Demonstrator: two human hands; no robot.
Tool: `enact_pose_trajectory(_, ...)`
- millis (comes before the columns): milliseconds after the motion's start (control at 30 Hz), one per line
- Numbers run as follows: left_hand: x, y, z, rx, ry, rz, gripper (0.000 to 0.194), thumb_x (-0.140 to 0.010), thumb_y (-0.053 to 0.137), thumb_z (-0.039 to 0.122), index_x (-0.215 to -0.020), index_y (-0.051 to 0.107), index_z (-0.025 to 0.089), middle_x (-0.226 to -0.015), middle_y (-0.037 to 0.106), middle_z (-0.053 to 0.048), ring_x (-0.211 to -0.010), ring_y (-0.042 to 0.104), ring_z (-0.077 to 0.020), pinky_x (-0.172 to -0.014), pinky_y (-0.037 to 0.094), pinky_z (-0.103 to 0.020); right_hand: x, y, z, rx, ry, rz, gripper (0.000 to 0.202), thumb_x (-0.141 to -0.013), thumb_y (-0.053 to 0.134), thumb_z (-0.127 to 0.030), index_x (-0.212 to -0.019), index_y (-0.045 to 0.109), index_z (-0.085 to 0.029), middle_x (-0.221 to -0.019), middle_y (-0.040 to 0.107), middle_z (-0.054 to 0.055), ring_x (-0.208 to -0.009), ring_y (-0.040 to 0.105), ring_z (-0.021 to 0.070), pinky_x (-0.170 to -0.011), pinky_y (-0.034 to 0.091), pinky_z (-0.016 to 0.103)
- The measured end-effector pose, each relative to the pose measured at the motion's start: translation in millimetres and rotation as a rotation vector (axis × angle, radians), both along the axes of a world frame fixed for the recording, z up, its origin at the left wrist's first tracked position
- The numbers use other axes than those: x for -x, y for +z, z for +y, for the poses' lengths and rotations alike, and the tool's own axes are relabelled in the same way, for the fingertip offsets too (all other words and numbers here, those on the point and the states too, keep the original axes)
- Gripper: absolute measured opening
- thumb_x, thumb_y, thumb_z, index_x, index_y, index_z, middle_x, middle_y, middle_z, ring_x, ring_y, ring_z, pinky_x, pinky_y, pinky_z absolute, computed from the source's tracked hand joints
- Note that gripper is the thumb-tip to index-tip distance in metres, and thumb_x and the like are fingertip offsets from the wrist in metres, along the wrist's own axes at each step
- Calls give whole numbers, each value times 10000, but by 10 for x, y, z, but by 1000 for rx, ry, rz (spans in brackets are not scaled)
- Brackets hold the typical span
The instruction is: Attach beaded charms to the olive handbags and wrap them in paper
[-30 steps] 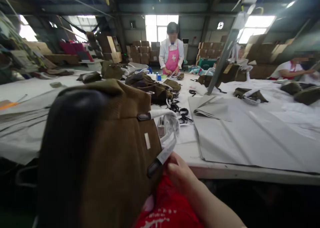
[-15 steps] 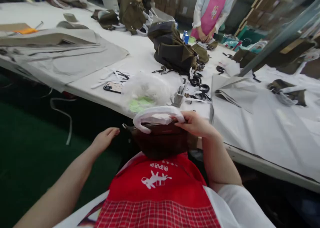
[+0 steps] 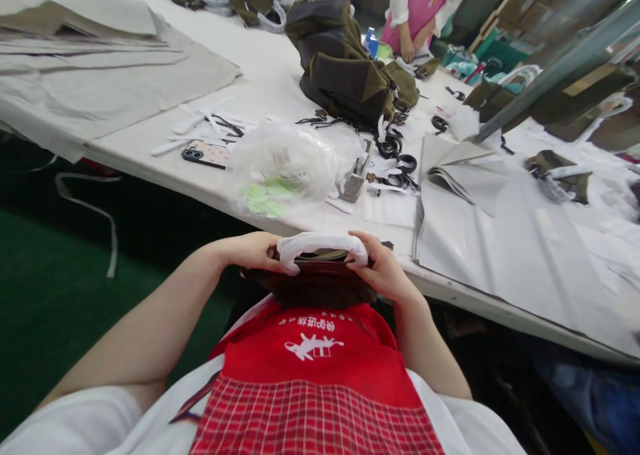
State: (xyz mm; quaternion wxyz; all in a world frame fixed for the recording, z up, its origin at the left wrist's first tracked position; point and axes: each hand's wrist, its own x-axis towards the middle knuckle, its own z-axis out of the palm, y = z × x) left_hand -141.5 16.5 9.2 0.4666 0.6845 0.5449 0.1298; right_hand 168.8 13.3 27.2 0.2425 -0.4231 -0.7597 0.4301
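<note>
A dark brown bag [image 3: 315, 288] rests against my red apron, below the table's front edge, with its zipped top partly open. Its handle [image 3: 323, 242] is wrapped in white and arches over the opening. My left hand [image 3: 257, 252] grips the bag's top edge at the left end of the handle, fingertips partly hidden. At the right end, my right hand [image 3: 377, 263] pinches the bag's top edge beside the wrapped handle.
On the white table [image 3: 270, 75] lie a clear plastic bag with green pieces [image 3: 285, 168], a phone [image 3: 205, 154], an olive backpack [image 3: 345, 68], black rings and grey sheets [image 3: 475, 208]. A metal pole [image 3: 550, 62] slants at right. A person in pink stands across the table.
My left hand has moved right from free space and taken hold of the bag's top edge. The bag's opening now faces me more, and the view has tilted down.
</note>
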Motion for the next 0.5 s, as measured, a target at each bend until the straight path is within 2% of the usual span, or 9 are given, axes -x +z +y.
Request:
enact_pose_trajectory(67, -29, 18, 95, 233, -295, -122, 559, -722, 716, 481, -1148, 658, 124, -1071, 737, -22, -953, 654, -200, -863, 493, -266, -117, -20, -70, 27, -17, 77, 731, -806, 677, -360, -1430, 329, -203, -950, 675, 53, -900, 624, 215, -890, 454, 374)
enact_pose_trajectory(100, -45, 12, 134, 313, -361, -174, 555, -738, 713, 466, -1174, 646, 130, -1114, 726, -33, -996, 640, -208, -889, 478, -262, -178, -27, -104, 56, -3, 146, 791, -795, 681, -439, -1445, 295, -204, -980, 667, 65, -932, 621, 229, -902, 453, 388)
enact_pose_trajectory(167, -84, -31, 192, 344, -330, -210, 542, -748, 710, 459, -1170, 647, 126, -1137, 717, -52, -1023, 625, -223, -906, 466, -272, -290, -44, -169, 136, 17, 310, 801, -803, 607, -594, -1436, 287, -222, -1048, 651, 88, -993, 612, 254, -909, 459, 407)
enact_pose_trajectory(267, -137, -140, 237, 349, -290, -247, 496, -732, 722, 452, -1109, 677, 133, -1125, 718, -64, -1028, 624, -243, -908, 468, -295, -410, -97, -242, 225, -87, 445, 546, -866, 460, -655, -1222, 472, -241, -1049, 661, 91, -936, 629, 243, -833, 494, 388)
enact_pose_trajectory(333, -168, -202, 255, 327, -267, -284, 440, -749, 694, 451, -1079, 694, 159, -1124, 718, -56, -1039, 627, -248, -909, 471, -302, -447, -134, -261, 250, -170, 369, 413, -887, 470, -612, -953, 563, -215, -914, 683, 77, -805, 634, 211, -737, 505, 340)
enact_pose_trajectory(400, -216, -224, 264, 279, -239, -292, 408, -780, 640, 452, -1068, 702, 171, -1105, 723, -50, -1020, 638, -248, -887, 484, -302, -439, -140, -252, 313, -160, 203, 402, -911, 474, -558, -781, 578, -192, -767, 682, 62, -673, 616, 177, -642, 495, 297)
enact_pose_trajectory(500, -363, -159, 233, 132, -231, -167, 366, -783, 607, 429, -1010, 727, 170, -983, 747, -38, -915, 662, -238, -818, 491, -282, -314, -62, -201, 342, -29, -112, 343, -942, 473, -437, -825, 657, -173, -732, 705, 47, -618, 615, 150, -618, 478, 267)
